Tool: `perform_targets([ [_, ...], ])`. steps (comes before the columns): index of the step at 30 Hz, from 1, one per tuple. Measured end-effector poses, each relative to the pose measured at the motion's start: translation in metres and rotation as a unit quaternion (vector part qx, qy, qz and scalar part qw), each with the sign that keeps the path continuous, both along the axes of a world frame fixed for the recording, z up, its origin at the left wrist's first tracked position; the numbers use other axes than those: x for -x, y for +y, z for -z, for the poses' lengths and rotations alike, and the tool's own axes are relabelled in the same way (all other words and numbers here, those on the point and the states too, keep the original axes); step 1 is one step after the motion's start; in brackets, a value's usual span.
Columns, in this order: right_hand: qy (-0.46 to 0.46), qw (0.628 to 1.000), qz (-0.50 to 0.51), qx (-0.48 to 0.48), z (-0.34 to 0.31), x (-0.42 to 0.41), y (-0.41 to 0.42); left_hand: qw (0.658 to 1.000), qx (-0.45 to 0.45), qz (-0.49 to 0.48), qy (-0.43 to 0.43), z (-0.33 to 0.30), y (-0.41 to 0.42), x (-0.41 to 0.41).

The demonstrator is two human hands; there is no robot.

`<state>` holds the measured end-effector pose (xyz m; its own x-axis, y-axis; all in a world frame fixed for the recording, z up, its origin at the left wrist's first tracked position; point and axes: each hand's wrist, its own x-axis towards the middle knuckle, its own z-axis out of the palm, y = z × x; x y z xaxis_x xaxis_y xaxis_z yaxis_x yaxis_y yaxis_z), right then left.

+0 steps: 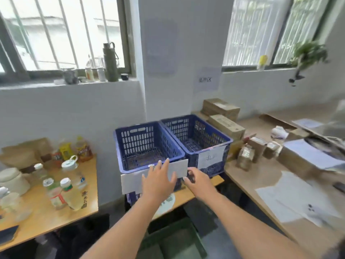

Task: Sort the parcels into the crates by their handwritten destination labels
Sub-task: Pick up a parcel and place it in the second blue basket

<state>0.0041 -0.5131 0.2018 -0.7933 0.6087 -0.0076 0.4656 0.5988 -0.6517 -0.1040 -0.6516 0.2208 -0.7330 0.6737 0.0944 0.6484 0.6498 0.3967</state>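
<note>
Bare forearms, no sleeves visible.

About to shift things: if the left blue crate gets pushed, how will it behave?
The left blue crate looks empty and its walls are slotted, so it is probably light and slides easily. Its front overhangs the table edge, so it may tip forward. The white label sheet looks thin and likely flexes.

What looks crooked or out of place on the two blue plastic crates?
The white paper label on the left blue plastic crate sits tilted, its right end higher. The left hand lies flat on it; the right hand touches its right edge.
</note>
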Motion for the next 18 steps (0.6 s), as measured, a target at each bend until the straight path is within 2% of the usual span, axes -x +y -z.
perform_targets([
  [7, 0.067, 0.993, 0.092, -0.037, -0.066, -0.055, 0.036, 0.982, -0.169, 0.072, -0.043, -0.054, 0.059, -0.039],
  [11, 0.095, 0.986, 0.132, -0.041, -0.071, -0.091, 0.075, 0.970, -0.195, 0.120, -0.079, -0.063, 0.108, -0.074],
  [18, 0.110, 0.975, 0.190, 0.000, -0.055, -0.144, 0.184, 0.965, -0.176, 0.157, -0.115, -0.052, 0.227, -0.114],
])
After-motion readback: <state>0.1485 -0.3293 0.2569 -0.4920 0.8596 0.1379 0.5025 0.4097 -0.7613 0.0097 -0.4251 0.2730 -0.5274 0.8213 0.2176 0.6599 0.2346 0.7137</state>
